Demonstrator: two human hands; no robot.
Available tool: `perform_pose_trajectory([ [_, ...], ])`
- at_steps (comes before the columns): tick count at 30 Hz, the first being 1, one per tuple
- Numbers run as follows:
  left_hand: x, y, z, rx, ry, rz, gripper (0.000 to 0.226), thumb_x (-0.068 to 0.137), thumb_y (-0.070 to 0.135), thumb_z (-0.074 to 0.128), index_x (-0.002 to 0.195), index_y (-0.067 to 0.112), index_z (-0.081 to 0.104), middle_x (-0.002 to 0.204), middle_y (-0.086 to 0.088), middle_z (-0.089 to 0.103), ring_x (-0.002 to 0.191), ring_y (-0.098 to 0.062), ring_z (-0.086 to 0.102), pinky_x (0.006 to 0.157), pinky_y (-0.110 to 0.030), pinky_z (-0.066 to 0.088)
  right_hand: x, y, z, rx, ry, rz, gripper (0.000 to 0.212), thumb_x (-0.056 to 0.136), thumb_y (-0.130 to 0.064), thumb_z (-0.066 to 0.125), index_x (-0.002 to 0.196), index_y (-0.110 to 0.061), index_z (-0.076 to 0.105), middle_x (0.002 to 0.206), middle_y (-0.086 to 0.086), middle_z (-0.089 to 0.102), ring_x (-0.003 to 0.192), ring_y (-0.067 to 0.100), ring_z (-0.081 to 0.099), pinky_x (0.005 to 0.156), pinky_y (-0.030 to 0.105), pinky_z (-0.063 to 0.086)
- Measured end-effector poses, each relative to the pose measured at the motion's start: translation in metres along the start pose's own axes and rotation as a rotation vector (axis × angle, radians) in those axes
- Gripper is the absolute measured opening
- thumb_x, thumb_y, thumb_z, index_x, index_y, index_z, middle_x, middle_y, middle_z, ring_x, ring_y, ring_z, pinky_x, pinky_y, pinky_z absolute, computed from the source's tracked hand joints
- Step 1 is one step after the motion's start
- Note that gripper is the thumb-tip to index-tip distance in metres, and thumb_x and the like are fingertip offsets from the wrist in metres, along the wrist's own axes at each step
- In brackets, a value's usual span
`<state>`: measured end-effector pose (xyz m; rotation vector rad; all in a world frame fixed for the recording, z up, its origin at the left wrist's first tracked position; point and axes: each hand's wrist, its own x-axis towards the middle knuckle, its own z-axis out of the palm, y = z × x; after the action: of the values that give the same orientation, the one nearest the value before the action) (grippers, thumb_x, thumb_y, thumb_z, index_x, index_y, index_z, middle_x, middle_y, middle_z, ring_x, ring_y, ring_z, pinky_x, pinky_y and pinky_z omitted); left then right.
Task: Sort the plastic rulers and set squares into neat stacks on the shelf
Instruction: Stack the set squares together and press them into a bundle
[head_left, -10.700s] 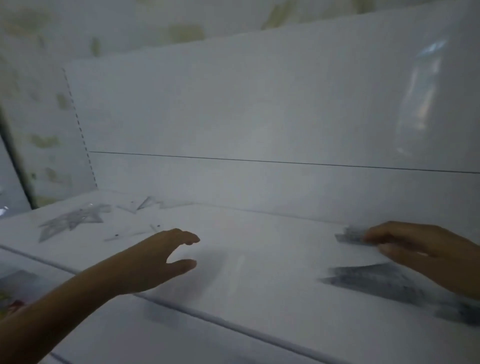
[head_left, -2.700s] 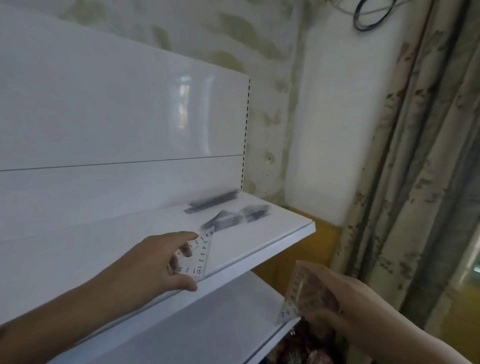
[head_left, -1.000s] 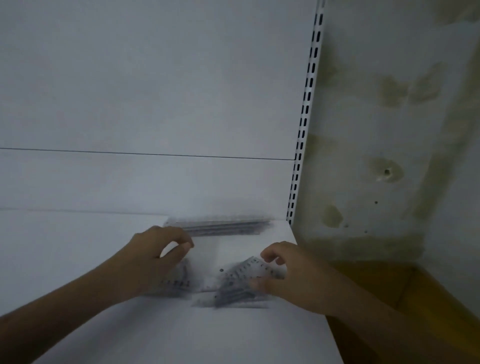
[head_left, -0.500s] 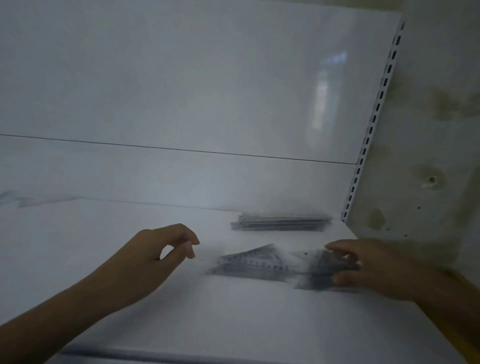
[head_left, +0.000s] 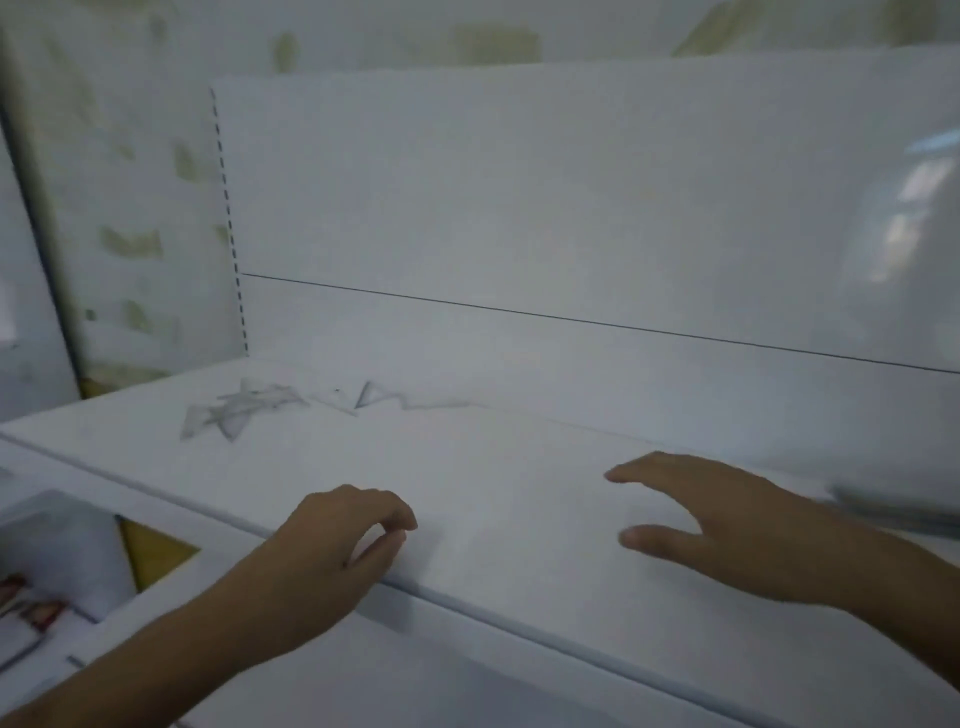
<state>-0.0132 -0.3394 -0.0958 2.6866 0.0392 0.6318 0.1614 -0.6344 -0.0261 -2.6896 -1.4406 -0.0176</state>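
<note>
A loose pile of clear plastic set squares and rulers (head_left: 236, 410) lies at the far left of the white shelf (head_left: 493, 467), with a few more clear set squares (head_left: 374, 397) beside it near the back panel. My left hand (head_left: 332, 551) hovers at the shelf's front edge, fingers loosely curled, holding nothing. My right hand (head_left: 727, 525) is over the shelf to the right, fingers spread, empty. A blurred dark stack of rulers (head_left: 893, 512) shows just behind my right wrist at the right edge.
The white back panel (head_left: 571, 234) rises behind the shelf, with a slotted upright (head_left: 228, 223) at its left end. A lower shelf (head_left: 363, 675) sits below the front edge. Red-and-white items (head_left: 26, 608) lie at the lower left.
My view has swung left from the shelf's right end toward the loose pile. My right hand has let go of the set squares there, and both hands are now empty over the middle.
</note>
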Motion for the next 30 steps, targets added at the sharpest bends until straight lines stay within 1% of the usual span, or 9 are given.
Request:
perform_pose_trajectory([
  [4,-0.018,-0.064,-0.032,0.040,0.026,-0.085,0.032,0.081,0.062,0.034,0.090,0.042,0.057,0.099,0.027,0.055,0.095,0.001,0.051,0.083,-0.027,0.045,0.090,-0.055,0.027,0.020,-0.080,-0.113,0.072,0.085,-0.071,0.027,0.149,-0.040,0.016,0.154,-0.024,0.017,0.139,-0.001,0.019,0.114,0.022,0.017],
  [7,-0.026,-0.108,-0.050,0.050,0.043,-0.096,0.047,0.078,0.075,0.034,0.092,0.039,0.061,0.104,0.026,0.054,0.098,0.000,0.053,0.084,-0.022,0.044,0.161,-0.077,0.048,0.014,-0.067,-0.146,0.079,0.086,-0.070,0.021,0.152,-0.029,0.011,0.159,-0.014,0.011,0.144,0.005,0.013,0.115,0.025,0.013],
  [12,-0.009,-0.179,-0.082,0.078,0.014,-0.161,0.035,0.082,0.064,0.041,0.112,0.049,0.050,0.118,0.031,0.050,0.111,0.005,0.051,0.091,-0.011,0.040,0.276,-0.074,0.076,-0.071,0.014,-0.113,0.104,0.071,-0.080,-0.002,0.153,-0.017,0.012,0.161,-0.001,0.008,0.147,0.014,0.009,0.117,0.030,0.012],
  [17,0.081,-0.238,-0.088,0.142,0.016,-0.064,0.025,0.091,0.055,0.035,0.108,0.050,0.053,0.117,0.038,0.050,0.112,0.014,0.045,0.094,-0.008,0.034,0.328,-0.060,0.095,-0.033,-0.062,-0.064,0.111,0.061,-0.084,-0.008,0.153,-0.024,0.010,0.161,-0.004,0.003,0.147,0.013,0.004,0.120,0.033,0.006],
  [19,0.123,-0.246,-0.075,0.133,-0.074,-0.042,0.033,0.089,0.061,0.034,0.117,0.049,0.048,0.120,0.044,0.043,0.113,0.022,0.036,0.096,-0.001,0.024,0.332,-0.056,0.099,-0.012,-0.063,-0.056,0.109,0.059,-0.086,-0.011,0.152,-0.032,0.007,0.161,-0.008,0.000,0.147,0.010,0.000,0.119,0.030,0.001],
  [22,0.178,-0.248,-0.054,0.245,-0.341,0.017,0.096,0.067,0.085,0.010,0.145,0.032,0.028,0.148,0.027,0.024,0.134,0.009,0.021,0.104,-0.001,0.004,0.329,-0.059,0.098,0.006,-0.026,-0.029,0.105,0.059,-0.086,-0.011,0.151,-0.038,0.010,0.160,-0.014,0.002,0.146,0.005,0.002,0.116,0.024,0.000],
  [24,0.202,-0.249,-0.042,0.330,-0.536,-0.032,0.095,0.071,0.077,0.021,0.147,0.020,0.025,0.153,0.010,0.026,0.142,-0.009,0.022,0.110,-0.017,0.015,0.325,-0.064,0.095,0.007,-0.001,0.017,0.099,0.062,-0.083,-0.008,0.149,-0.042,0.014,0.159,-0.017,0.006,0.145,0.003,0.005,0.116,0.025,0.003],
  [26,0.214,-0.250,-0.037,0.320,-0.594,-0.046,0.079,0.080,0.071,0.037,0.134,0.013,0.040,0.138,0.000,0.044,0.131,-0.022,0.040,0.102,-0.028,0.031,0.321,-0.066,0.093,-0.014,0.020,0.070,0.092,0.067,-0.080,-0.007,0.148,-0.043,0.018,0.159,-0.016,0.010,0.144,0.005,0.009,0.115,0.027,0.008],
  [30,0.212,-0.257,-0.035,0.490,-0.593,0.085,0.063,0.088,0.062,0.025,0.126,0.018,0.049,0.132,0.002,0.051,0.123,-0.017,0.047,0.101,-0.027,0.034,0.312,-0.069,0.096,-0.061,0.046,0.193,0.084,0.075,-0.075,-0.005,0.146,-0.043,0.026,0.156,-0.012,0.023,0.141,0.010,0.021,0.111,0.030,0.018],
])
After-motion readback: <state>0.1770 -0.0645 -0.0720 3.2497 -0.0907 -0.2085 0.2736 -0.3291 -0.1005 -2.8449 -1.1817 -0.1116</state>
